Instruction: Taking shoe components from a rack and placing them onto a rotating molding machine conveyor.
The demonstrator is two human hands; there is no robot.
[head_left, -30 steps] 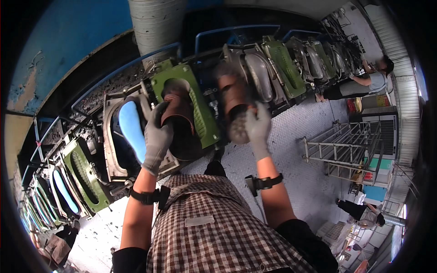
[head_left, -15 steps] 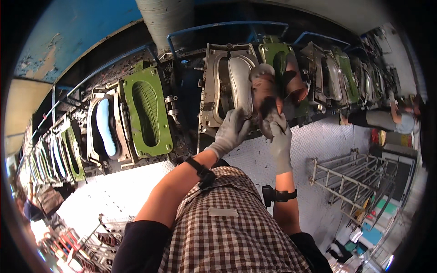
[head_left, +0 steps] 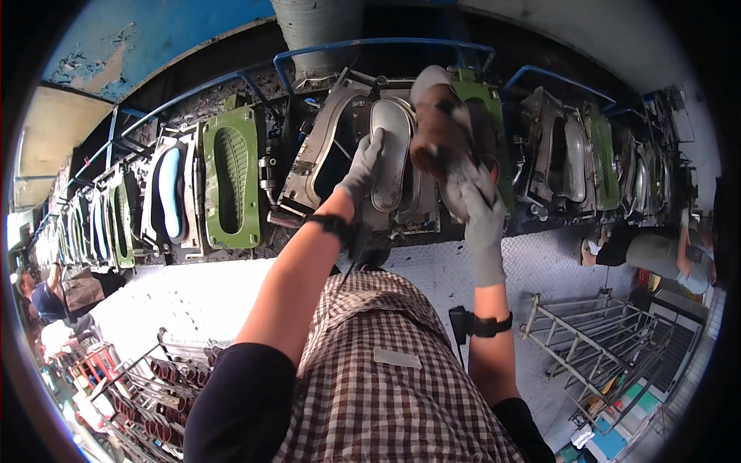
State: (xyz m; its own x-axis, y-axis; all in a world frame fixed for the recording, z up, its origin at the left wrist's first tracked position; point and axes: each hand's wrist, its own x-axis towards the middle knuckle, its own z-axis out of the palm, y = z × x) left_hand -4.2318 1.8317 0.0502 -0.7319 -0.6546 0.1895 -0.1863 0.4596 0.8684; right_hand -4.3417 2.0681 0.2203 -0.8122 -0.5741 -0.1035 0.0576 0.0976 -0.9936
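Observation:
My left hand point(head_left: 363, 166), in a grey glove, grips the left edge of a pale sole-shaped mould plate point(head_left: 391, 147) with its thumb on top. The plate belongs to an opened metal mould point(head_left: 312, 166). To its right, my gloved right hand point(head_left: 480, 204) is closed on the near end of a brown shoe point(head_left: 441, 131), blurred by motion. Its pale far end tilts up over a green mould half point(head_left: 480, 96). A reddish-brown piece shows beside my right fingers; I cannot tell whether it is a second shoe.
More opened moulds line the bench, including a green one point(head_left: 234, 177) and one with a light blue insole point(head_left: 169, 193). A blue rail point(head_left: 386, 42) runs behind. A metal rack point(head_left: 594, 347) stands at right; a shoe rack point(head_left: 158, 401) at lower left. Another person point(head_left: 656, 255) is at far right.
My left hand has moved up and left along the mould plate. The brown shoe has been lifted and tilted leftward in my right hand. The mould's left part sits at a different slant.

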